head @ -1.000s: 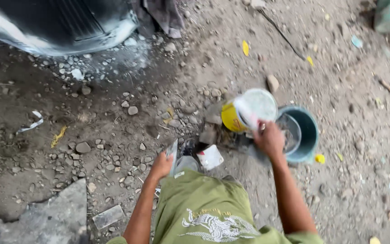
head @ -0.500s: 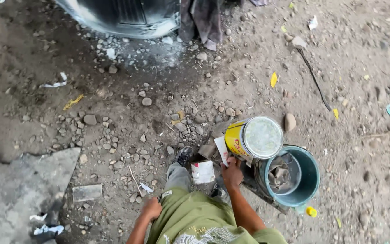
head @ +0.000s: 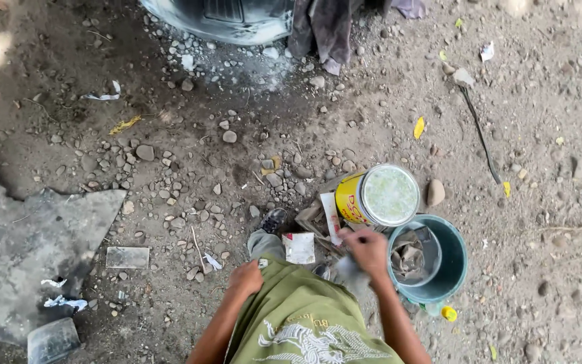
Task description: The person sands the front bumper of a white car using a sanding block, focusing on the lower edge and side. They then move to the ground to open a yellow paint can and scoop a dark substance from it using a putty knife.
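Observation:
My right hand is blurred, just left of a teal bucket that holds a crumpled grey rag. Something pale and blurred shows under this hand; I cannot tell whether the hand grips it. A yellow can with a whitish lid stands tilted on the ground just beyond the hand, touching the bucket's rim. My left hand rests curled on my knee above the green shirt, with nothing visible in it.
Stony dirt lies all around. A dark vehicle body and hanging cloth are at the top. A broken grey slab lies at left. A white card, my shoe and a yellow cap are nearby.
The right hand held the whitish lid up over the can; the lid now sits on the can. The hand has drawn back toward my body. The left hand pulled back onto my knee.

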